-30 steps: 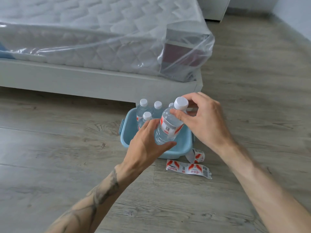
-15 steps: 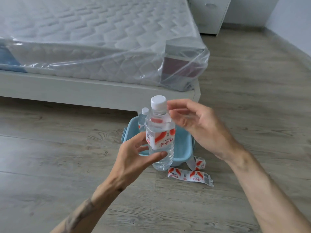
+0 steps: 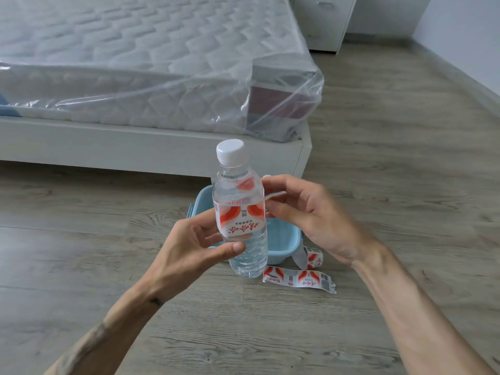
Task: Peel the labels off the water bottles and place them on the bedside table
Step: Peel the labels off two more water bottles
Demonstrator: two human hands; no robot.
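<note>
The left hand point(image 3: 189, 247) holds the water bottle point(image 3: 249, 263) upright, with its fingers point(image 3: 231, 249) curled round the clear body just under the label point(image 3: 239, 220). The right hand point(image 3: 311, 217) sits just right of the bottle. Its fingers point(image 3: 286, 184) are narrowed to a pinch on what looks like a lifted edge of the label, though that edge is thin and pale, so I'm not certain.

If the pull goes sideways too fast, the thin film could tear and leave a strip stuck on. The left fingers grip low on a soft, full bottle, so a hard tug could twist it out of them or squash it.

Below the right fingers, two peeled labels point(image 3: 297, 278) lie on the floor point(image 3: 81, 266) beside the blue basin point(image 3: 284, 236). They could be forgotten there or stepped on. The bedside table point(image 3: 322, 23) stands well beyond both hands, past the bed point(image 3: 135, 147), so every bottle has to be carried over there.
</note>
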